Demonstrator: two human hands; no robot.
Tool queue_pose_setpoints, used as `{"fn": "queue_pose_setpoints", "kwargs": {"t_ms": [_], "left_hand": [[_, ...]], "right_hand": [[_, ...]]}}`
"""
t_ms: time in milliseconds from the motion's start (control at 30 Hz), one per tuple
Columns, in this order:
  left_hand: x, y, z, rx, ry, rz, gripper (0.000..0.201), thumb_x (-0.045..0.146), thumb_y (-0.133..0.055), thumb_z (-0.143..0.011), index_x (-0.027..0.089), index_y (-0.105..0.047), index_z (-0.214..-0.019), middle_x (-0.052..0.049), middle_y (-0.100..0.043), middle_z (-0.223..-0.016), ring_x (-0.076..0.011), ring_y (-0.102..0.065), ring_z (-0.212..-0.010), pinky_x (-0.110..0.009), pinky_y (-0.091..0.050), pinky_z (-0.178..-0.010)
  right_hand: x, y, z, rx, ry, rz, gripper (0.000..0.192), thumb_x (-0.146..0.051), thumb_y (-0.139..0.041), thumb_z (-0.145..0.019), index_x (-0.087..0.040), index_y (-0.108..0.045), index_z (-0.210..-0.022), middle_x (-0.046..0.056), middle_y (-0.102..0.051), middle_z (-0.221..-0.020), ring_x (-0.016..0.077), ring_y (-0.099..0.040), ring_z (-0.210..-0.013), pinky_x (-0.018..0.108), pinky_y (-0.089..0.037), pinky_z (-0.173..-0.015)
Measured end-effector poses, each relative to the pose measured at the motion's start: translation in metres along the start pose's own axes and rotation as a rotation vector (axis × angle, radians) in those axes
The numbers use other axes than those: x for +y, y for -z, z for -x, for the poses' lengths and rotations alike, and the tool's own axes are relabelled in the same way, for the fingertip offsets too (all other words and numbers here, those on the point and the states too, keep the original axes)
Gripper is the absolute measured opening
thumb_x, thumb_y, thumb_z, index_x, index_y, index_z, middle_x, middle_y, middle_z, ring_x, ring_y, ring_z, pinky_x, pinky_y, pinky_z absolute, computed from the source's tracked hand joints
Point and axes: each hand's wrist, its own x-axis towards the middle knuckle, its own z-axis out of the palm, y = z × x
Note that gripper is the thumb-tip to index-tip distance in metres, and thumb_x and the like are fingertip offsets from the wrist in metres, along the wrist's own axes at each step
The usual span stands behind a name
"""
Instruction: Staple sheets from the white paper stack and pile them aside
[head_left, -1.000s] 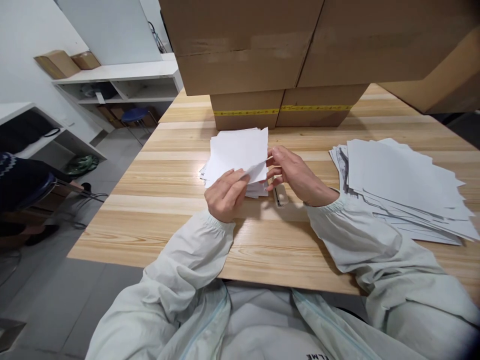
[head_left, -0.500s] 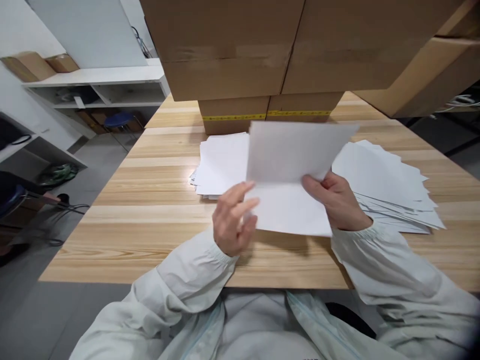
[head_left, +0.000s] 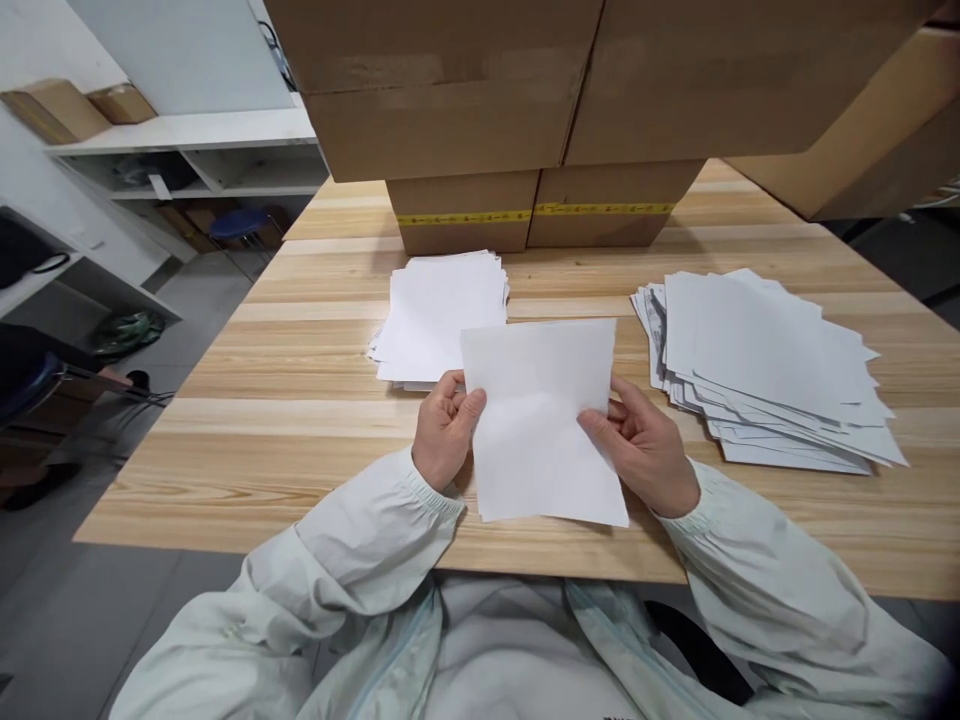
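Between my hands, just above the front of the table, are white sheets of paper (head_left: 544, 430), blank on the side that faces me; a second edge shows along the bottom. My left hand (head_left: 445, 428) pinches their left edge, thumb on top. On the right edge my right hand (head_left: 641, 440) grips them the same way, its fingers partly hidden underneath. Beyond my left hand lies a fairly neat paper stack (head_left: 442, 310). A larger, fanned-out pile of paper (head_left: 765, 360) sits to the right, with dark print on a few edges.
Large cardboard boxes (head_left: 450, 90) rest on smaller taped boxes (head_left: 465, 215) at the back of the wooden table (head_left: 247, 420). Another carton (head_left: 847, 130) stands back right. White shelves (head_left: 202, 130), a blue stool (head_left: 240, 224) and part of a seated person (head_left: 60, 370) are at left.
The paper has come down flatter and closer to me, its fold opened out. My left hand, spread beside it before, now holds its left edge; my right hand has moved slightly left and down.
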Motion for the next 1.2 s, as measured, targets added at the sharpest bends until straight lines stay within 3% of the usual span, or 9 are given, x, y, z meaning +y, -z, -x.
{"fn": "queue_pose_setpoints", "kwargs": {"t_ms": [100, 200, 333, 467, 700, 933, 1033, 1133, 1200], "left_hand": [[-0.002, 0.001, -0.002, 0.004, 0.046, 0.035, 0.051, 0.050, -0.078, -0.078, 0.017, -0.056, -0.110, 0.007, -0.060, -0.053, -0.0089, -0.052, -0.043, -0.019, -0.040, -0.045], [-0.003, 0.002, -0.001, 0.009, 0.060, 0.035, 0.064, 0.049, -0.077, -0.079, 0.016, -0.052, -0.128, 0.008, -0.060, -0.051, -0.0088, -0.051, -0.042, -0.018, -0.039, -0.045], [-0.003, 0.001, 0.004, 0.049, 0.016, -0.036, 0.087, 0.049, -0.075, -0.082, 0.014, -0.036, -0.152, 0.005, -0.065, -0.058, -0.0087, -0.051, -0.045, -0.019, -0.039, -0.046], [-0.004, 0.001, 0.008, 0.102, -0.091, -0.160, 0.080, 0.038, -0.070, -0.087, 0.020, -0.034, -0.156, 0.010, -0.051, -0.053, -0.0061, -0.036, -0.043, -0.018, -0.030, -0.044], [-0.010, 0.004, 0.006, 0.136, -0.160, -0.228, 0.073, 0.028, -0.069, -0.086, 0.021, -0.040, -0.153, 0.010, -0.035, -0.056, -0.0066, -0.029, -0.049, -0.017, -0.030, -0.049], [-0.012, 0.003, 0.006, 0.136, -0.148, -0.194, 0.063, 0.031, -0.069, -0.087, 0.022, -0.048, -0.145, 0.008, -0.051, -0.061, -0.0048, -0.038, -0.046, -0.016, -0.036, -0.049], [-0.011, 0.002, 0.007, 0.132, -0.138, -0.166, 0.059, 0.033, -0.070, -0.086, 0.021, -0.049, -0.140, -0.002, -0.072, -0.087, -0.0041, -0.050, -0.049, -0.017, -0.043, -0.050], [-0.010, 0.001, 0.007, 0.131, -0.125, -0.151, 0.058, 0.035, -0.070, -0.086, 0.022, -0.048, -0.138, -0.011, -0.074, -0.114, -0.0062, -0.061, -0.054, -0.018, -0.049, -0.051], [-0.011, 0.001, 0.008, 0.135, -0.123, -0.152, 0.058, 0.035, -0.070, -0.086, 0.023, -0.047, -0.138, -0.013, -0.073, -0.120, -0.0060, -0.062, -0.053, -0.018, -0.049, -0.050]], "right_hand": [[0.007, -0.001, 0.006, 0.198, 0.156, 0.213, 0.058, -0.028, -0.074, -0.083, -0.026, -0.056, -0.139, 0.005, -0.077, -0.106, 0.0163, -0.075, -0.080, 0.027, -0.063, -0.070], [0.010, -0.002, 0.009, 0.270, 0.241, 0.347, 0.056, -0.026, -0.077, -0.080, -0.027, -0.061, -0.134, 0.006, -0.076, -0.112, 0.0162, -0.075, -0.080, 0.028, -0.064, -0.072], [0.011, -0.002, 0.010, 0.253, 0.206, 0.304, 0.067, -0.025, -0.077, -0.080, -0.028, -0.053, -0.142, 0.004, -0.078, -0.102, 0.0146, -0.073, -0.075, 0.028, -0.063, -0.072], [0.013, -0.002, 0.010, 0.178, 0.168, 0.241, 0.072, -0.025, -0.073, -0.084, -0.023, -0.045, -0.150, 0.001, -0.076, -0.089, 0.0118, -0.070, -0.073, 0.024, -0.059, -0.072], [0.009, 0.001, 0.010, 0.188, 0.193, 0.451, 0.060, -0.025, -0.068, -0.086, -0.017, -0.055, -0.144, -0.003, -0.066, -0.073, 0.0067, -0.051, -0.055, 0.017, -0.049, -0.058], [0.005, -0.001, 0.012, 0.197, 0.201, 0.516, 0.059, -0.028, -0.066, -0.087, -0.018, -0.055, -0.145, -0.003, -0.064, -0.070, 0.0064, -0.044, -0.053, 0.014, -0.047, -0.055], [0.004, -0.001, 0.013, 0.200, 0.196, 0.531, 0.059, -0.029, -0.066, -0.088, -0.018, -0.056, -0.145, -0.002, -0.066, -0.071, 0.0064, -0.046, -0.053, 0.014, -0.048, -0.056], [0.004, -0.001, 0.014, 0.197, 0.197, 0.543, 0.059, -0.029, -0.066, -0.088, -0.018, -0.056, -0.145, -0.002, -0.066, -0.071, 0.0063, -0.047, -0.053, 0.013, -0.048, -0.056], [0.004, 0.000, 0.014, 0.194, 0.203, 0.555, 0.059, -0.029, -0.066, -0.088, -0.018, -0.056, -0.145, -0.002, -0.066, -0.071, 0.0063, -0.047, -0.052, 0.013, -0.048, -0.055]]}}
